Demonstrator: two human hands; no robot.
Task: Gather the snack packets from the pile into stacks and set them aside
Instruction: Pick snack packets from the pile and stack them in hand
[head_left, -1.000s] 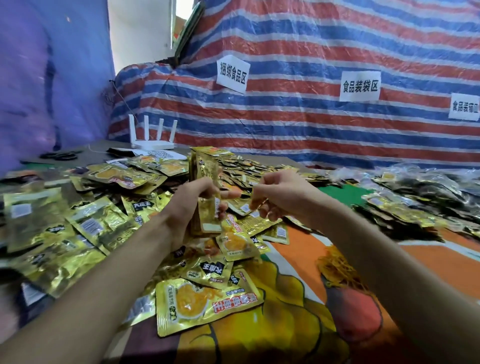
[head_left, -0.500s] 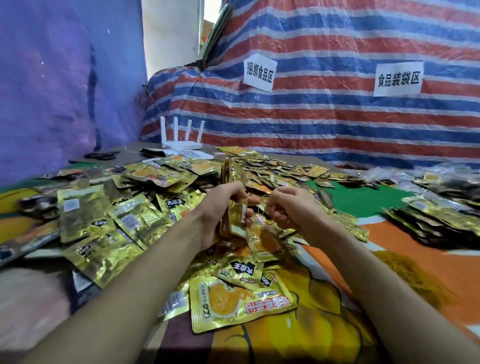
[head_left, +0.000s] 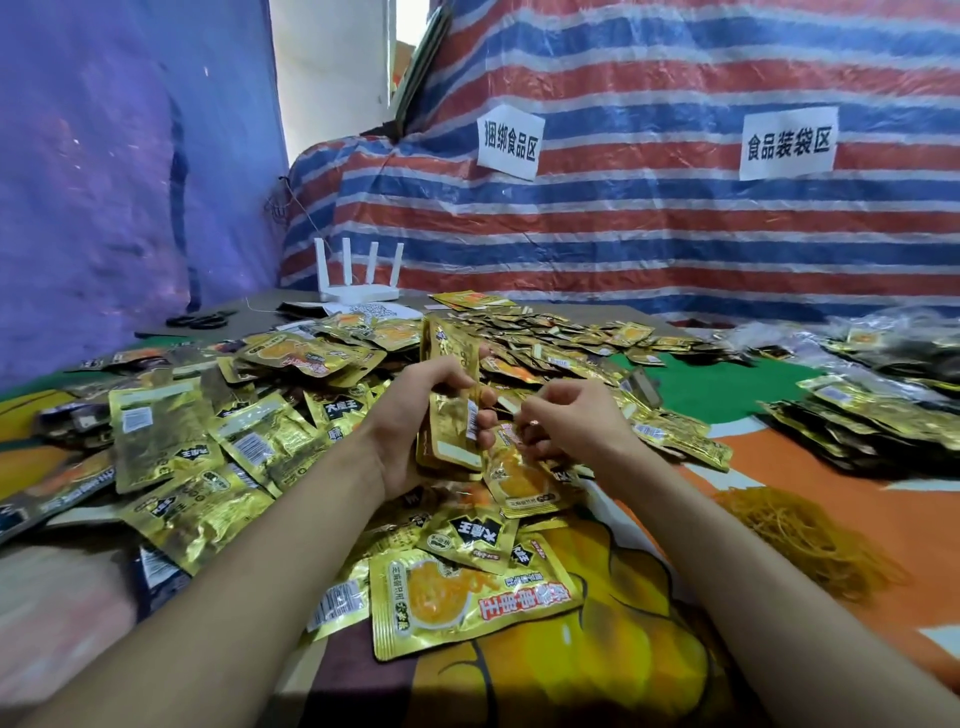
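Gold foil snack packets lie in a wide loose pile across the left and middle of the table. My left hand grips an upright stack of gold packets at the centre, fingers curled round its edge. Right beside it, my right hand pinches the top of a single gold packet that hangs down onto the pile. One large packet with an orange picture lies flat nearest me.
Finished rows of packets lie at the right on the colourful cloth. A heap of yellow rubber bands sits by my right forearm. A white router and black scissors stand at the back left, before a striped tarp.
The view has swung left and closer. My right hand dipped to the pile beside the stack and now lifts one packet by its top; my left hand keeps its grip on the stack.
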